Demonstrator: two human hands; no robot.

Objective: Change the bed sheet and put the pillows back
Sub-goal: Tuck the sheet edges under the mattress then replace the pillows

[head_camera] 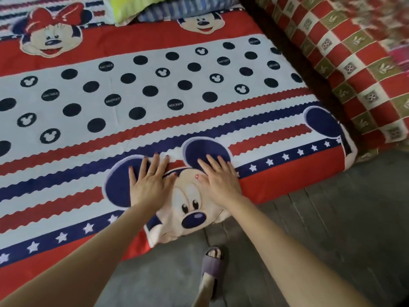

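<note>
We see the red, white and navy cartoon-mouse bed sheet [155,89] spread over the mattress; left hand [148,182] and right hand [219,178] lie flat on it near the foot edge, fingers straight, gripping nothing; yellow-green pillow [130,7] and blue striped pillow [190,8] at the head; red checked quilt [354,63] beside.

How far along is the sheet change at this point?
Done: the sheet is spread over the mattress. In hand: the left hand and right hand lie flat on it near the edge, apparently smoothing. Left: the pillows sit piled at the far end, perhaps unarranged.
</note>
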